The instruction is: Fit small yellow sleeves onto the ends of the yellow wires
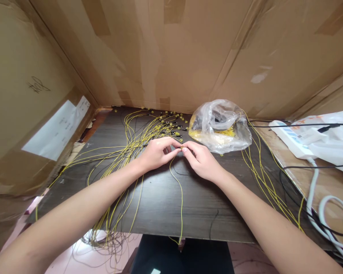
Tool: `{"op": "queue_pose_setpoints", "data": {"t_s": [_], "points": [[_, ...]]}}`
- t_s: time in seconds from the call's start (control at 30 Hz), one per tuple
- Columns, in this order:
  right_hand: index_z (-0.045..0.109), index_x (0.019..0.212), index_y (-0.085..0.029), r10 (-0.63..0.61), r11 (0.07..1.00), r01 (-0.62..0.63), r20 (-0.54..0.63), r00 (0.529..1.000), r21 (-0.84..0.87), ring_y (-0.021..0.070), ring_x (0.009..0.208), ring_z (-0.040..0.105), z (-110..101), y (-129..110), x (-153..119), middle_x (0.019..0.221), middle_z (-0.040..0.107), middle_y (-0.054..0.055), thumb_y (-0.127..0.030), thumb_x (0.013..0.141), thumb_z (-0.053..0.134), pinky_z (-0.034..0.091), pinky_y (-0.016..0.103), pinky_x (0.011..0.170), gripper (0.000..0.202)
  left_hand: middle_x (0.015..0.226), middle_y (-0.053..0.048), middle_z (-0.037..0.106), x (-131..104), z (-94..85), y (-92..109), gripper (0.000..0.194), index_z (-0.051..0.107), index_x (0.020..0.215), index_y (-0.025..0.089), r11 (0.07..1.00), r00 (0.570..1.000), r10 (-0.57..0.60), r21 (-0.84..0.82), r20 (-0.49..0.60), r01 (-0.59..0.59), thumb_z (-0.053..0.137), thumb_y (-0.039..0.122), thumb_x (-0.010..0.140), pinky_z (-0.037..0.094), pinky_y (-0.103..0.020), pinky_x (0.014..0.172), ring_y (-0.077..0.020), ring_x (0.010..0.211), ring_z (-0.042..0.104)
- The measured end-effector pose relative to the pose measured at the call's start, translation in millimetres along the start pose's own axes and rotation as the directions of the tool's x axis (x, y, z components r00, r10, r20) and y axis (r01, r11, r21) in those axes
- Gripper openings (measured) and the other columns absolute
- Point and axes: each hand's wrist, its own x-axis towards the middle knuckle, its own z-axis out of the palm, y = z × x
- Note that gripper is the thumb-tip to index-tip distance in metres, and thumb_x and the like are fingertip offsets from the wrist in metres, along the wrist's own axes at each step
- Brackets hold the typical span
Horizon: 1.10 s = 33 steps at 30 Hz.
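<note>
My left hand (157, 154) and my right hand (201, 159) meet fingertip to fingertip over the middle of the dark tabletop (160, 213). Both are closed in a pinch around the end of a thin yellow wire (182, 198), which hangs down over the front edge. A tiny piece at that end lies between the fingertips, mostly hidden, so its kind is unclear. Behind and left of my left hand spreads a bundle of yellow and black wires (131, 152). Small black ends and several small yellow pieces (186, 121) lie beyond my fingers.
A clear plastic bag (237, 139) with yellow things inside stands right of my hands. More yellow wires (260, 179) run down the right side. Further right are a white power strip (291, 140), its cable (311, 190) and a white bag (340, 140). Cardboard walls (148, 57) enclose the table.
</note>
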Motion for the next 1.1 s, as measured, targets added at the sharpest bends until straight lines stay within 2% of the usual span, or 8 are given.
{"op": "queue_pose_setpoints", "data": {"t_s": [0.17, 0.43, 0.57, 0.67, 0.8, 0.93, 1.1], "points": [[0.063, 0.095, -0.017, -0.021, 1.0, 0.021, 0.001, 1.0, -0.006, 0.0195, 0.083, 0.061, -0.7, -0.5, 0.1, 0.09, 0.067, 0.006, -0.027, 0.103, 0.043, 0.045, 0.032, 0.078, 0.024, 0.085, -0.002, 0.074, 0.3, -1.4, 1.5, 0.01, 0.073, 0.098, 0.016, 1.0, 1.0, -0.007, 0.006, 0.004, 0.007, 0.066, 0.022, 0.093, 0.053, -0.021, 0.061, -0.0088, 0.06, 0.063], [0.052, 0.077, -0.021, 0.001, 1.0, -0.001, 0.024, 1.0, 0.0, 0.0167, 0.072, 0.056, -2.4, -2.3, 0.0, 0.075, 0.061, 0.002, -0.029, 0.104, 0.04, 0.041, 0.03, 0.07, 0.031, 0.085, -0.002, 0.074, 0.7, -3.3, 1.3, 0.009, 0.073, 0.098, 0.016, 0.998, 0.999, 0.053, 0.038, 0.012, -0.053, 0.066, 0.02, 0.093, 0.052, -0.02, 0.062, -0.0082, 0.06, 0.062], [0.05, 0.074, -0.02, 0.014, 1.0, -0.014, 0.036, 0.999, -0.002, 0.0162, 0.07, 0.055, -3.5, -3.0, -0.3, 0.073, 0.059, 0.001, -0.03, 0.105, 0.039, 0.039, 0.029, 0.068, 0.034, 0.087, -0.002, 0.074, 0.5, -3.2, 2.7, 0.009, 0.072, 0.099, 0.016, 0.999, 0.999, 0.03, 0.044, 0.03, -0.031, 0.065, 0.02, 0.094, 0.052, -0.02, 0.062, -0.0083, 0.06, 0.062], [0.055, 0.079, -0.02, 0.022, 1.0, -0.022, 0.02, 1.0, -0.002, 0.0171, 0.074, 0.057, -4.1, -4.4, -1.0, 0.078, 0.062, 0.003, -0.03, 0.104, 0.041, 0.04, 0.03, 0.07, 0.031, 0.089, -0.003, 0.074, 0.6, -2.4, 3.0, 0.01, 0.071, 0.099, 0.016, 0.999, 0.999, 0.014, 0.045, 0.032, -0.015, 0.065, 0.02, 0.093, 0.052, -0.021, 0.063, -0.0082, 0.06, 0.062], [0.063, 0.095, -0.019, 0.026, 0.999, -0.027, -0.033, 0.999, -0.022, 0.0173, 0.075, 0.058, -2.6, -5.5, -1.8, 0.086, 0.066, 0.004, -0.028, 0.099, 0.051, 0.042, 0.03, 0.071, 0.016, 0.089, -0.002, 0.075, 1.1, -1.7, 1.6, 0.009, 0.071, 0.099, 0.016, 0.999, 1.0, 0.011, 0.034, 0.005, -0.011, 0.066, 0.019, 0.092, 0.052, -0.02, 0.061, -0.0075, 0.058, 0.061], [0.063, 0.095, -0.019, 0.019, 0.999, -0.021, -0.054, 0.998, -0.043, 0.0173, 0.074, 0.057, -0.8, -4.8, -2.0, 0.085, 0.065, 0.004, -0.026, 0.098, 0.052, 0.043, 0.031, 0.07, 0.014, 0.088, -0.002, 0.075, 1.4, -2.4, 0.7, 0.009, 0.071, 0.099, 0.016, 0.999, 1.0, 0.016, 0.034, -0.001, -0.016, 0.067, 0.019, 0.092, 0.053, -0.02, 0.061, -0.0076, 0.058, 0.062], [0.063, 0.094, -0.019, 0.018, 0.999, -0.019, -0.019, 1.0, -0.03, 0.0185, 0.08, 0.059, -1.4, -3.3, -1.8, 0.089, 0.066, 0.005, -0.026, 0.101, 0.048, 0.043, 0.032, 0.075, 0.018, 0.088, -0.003, 0.075, 0.7, -2.9, 0.3, 0.01, 0.072, 0.1, 0.016, 0.999, 1.0, 0.022, 0.043, 0.011, -0.022, 0.066, 0.021, 0.093, 0.054, -0.021, 0.062, -0.008, 0.059, 0.062]]}}
